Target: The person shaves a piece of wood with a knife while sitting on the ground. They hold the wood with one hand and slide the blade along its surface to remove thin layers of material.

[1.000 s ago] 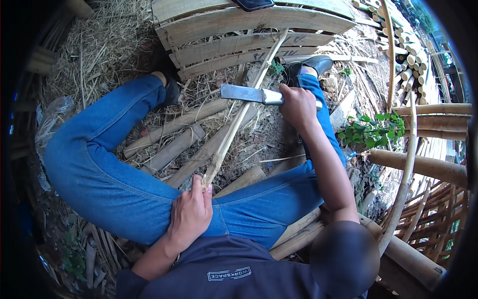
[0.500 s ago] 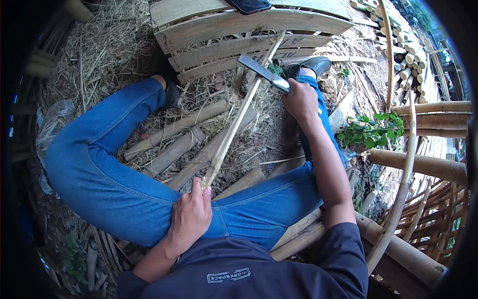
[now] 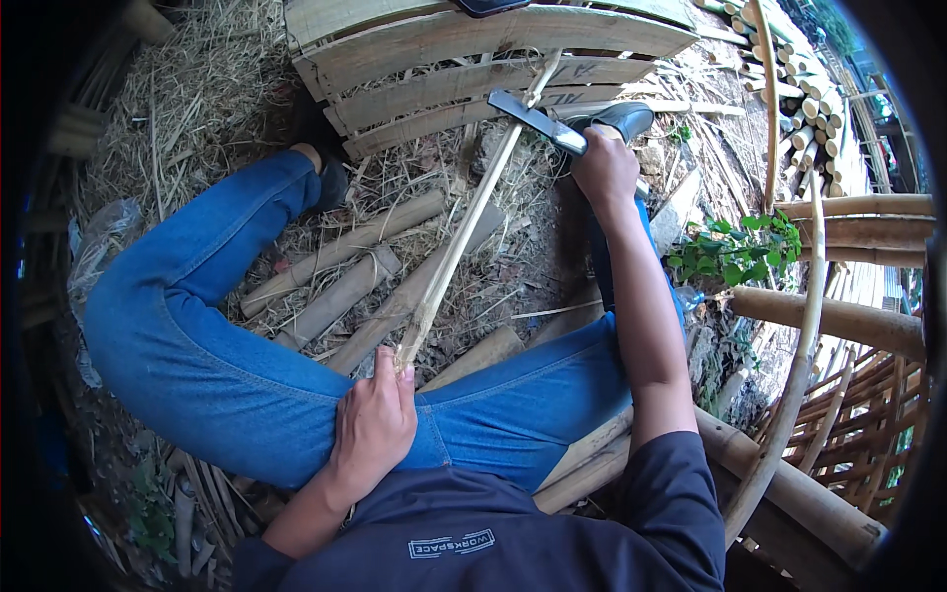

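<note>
Between my legs a long pale bamboo strip runs from my lap up to a slatted wooden crate, where its far end lies against the slats. My left hand is closed around the strip's frayed near end, close to my lap. In my outstretched right hand is a machete with a short, dark, square-tipped blade. The blade lies across the strip near its far end, and shavings curl on the strip just beyond it. My right fingers wrap the handle and mostly hide it.
Several cut bamboo pieces lie on straw-covered ground between my legs. A dark phone rests on the crate. To the right are a leafy plant, bamboo poles and a stack of bamboo. A plastic bag lies left.
My right hand has moved a little farther out and to the right, taking the machete along the strip toward its far end. The left hand keeps its grip, shifted only slightly.
</note>
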Demonstrator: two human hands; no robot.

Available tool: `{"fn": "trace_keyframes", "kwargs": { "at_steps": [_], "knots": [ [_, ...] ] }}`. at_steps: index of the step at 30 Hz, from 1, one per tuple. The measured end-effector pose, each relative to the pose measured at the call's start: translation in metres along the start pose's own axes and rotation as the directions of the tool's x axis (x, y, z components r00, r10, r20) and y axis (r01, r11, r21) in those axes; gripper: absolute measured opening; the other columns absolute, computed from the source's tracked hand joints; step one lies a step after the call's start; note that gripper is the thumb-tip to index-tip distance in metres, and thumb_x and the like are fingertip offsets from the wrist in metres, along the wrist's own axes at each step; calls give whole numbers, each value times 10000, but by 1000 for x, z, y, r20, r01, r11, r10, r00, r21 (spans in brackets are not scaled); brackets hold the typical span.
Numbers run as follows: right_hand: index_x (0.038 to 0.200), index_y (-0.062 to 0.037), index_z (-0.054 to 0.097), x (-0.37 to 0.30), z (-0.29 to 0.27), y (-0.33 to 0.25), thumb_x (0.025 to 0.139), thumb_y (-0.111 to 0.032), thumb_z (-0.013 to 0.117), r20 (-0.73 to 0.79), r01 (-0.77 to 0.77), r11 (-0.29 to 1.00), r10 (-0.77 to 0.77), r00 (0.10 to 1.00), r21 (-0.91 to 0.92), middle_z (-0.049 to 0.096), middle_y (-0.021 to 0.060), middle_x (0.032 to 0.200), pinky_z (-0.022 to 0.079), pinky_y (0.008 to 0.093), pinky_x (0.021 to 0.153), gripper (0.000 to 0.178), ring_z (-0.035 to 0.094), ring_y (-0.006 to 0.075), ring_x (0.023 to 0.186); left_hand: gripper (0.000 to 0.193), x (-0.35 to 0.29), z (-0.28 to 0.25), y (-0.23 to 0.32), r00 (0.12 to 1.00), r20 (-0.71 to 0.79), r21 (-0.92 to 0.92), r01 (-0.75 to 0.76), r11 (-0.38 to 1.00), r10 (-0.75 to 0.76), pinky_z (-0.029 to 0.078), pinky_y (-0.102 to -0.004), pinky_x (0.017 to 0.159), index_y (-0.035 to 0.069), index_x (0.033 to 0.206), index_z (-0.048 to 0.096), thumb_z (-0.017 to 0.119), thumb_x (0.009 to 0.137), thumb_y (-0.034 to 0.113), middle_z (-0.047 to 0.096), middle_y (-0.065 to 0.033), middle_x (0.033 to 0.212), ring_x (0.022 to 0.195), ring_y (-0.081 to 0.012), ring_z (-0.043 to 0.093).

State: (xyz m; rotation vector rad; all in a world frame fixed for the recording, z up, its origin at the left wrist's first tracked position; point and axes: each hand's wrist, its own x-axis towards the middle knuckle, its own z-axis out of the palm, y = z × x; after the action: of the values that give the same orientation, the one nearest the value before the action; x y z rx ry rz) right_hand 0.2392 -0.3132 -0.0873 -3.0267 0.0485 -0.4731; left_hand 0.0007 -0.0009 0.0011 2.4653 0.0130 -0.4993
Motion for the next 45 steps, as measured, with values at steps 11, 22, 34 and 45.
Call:
{"fn": "trace_keyframes", "kwargs": {
  "at_steps": [11, 22, 34, 45],
  "knots": [
    [840, -105, 660, -1, -6, -11, 692, -105, 624, 72, 146, 989, -148, 986, 39, 668, 144, 721, 521, 465, 619, 152, 669, 355, 706, 395, 0, -1, -2, 995, 69, 21, 72, 997, -73, 462, -549, 629, -102, 1245, 454, 447, 989, 199, 608, -277, 695, 694, -471, 609],
    [929, -54, 713, -10, -14, -23, 704, -115, 608, 318, 111, 975, -168, 933, 192, 676, 243, 884, 543, 467, 797, 256, 668, 404, 824, 347, -1, 4, -2, 997, 40, 0, 68, 998, -68, 452, -568, 623, -66, 1205, 463, 447, 988, 206, 608, -266, 677, 678, -485, 600],
    [942, -90, 730, 18, -18, 2, 701, -113, 601, 254, -140, 969, 85, 963, 205, 680, 223, 832, 536, 457, 803, 274, 669, 386, 835, 394, 1, -5, 7, 995, 77, -21, 65, 998, -64, 471, -556, 633, -86, 1224, 463, 457, 988, 229, 610, -291, 718, 699, -477, 606],
    [838, -90, 681, 13, -8, 10, 752, -106, 573, 19, 94, 995, -93, 995, -45, 667, 195, 731, 553, 468, 671, 139, 682, 379, 746, 378, -3, 1, 0, 997, 55, -25, 59, 998, -58, 438, -551, 671, -84, 1223, 473, 440, 999, 218, 612, -291, 770, 751, -478, 588]
  ]
}}
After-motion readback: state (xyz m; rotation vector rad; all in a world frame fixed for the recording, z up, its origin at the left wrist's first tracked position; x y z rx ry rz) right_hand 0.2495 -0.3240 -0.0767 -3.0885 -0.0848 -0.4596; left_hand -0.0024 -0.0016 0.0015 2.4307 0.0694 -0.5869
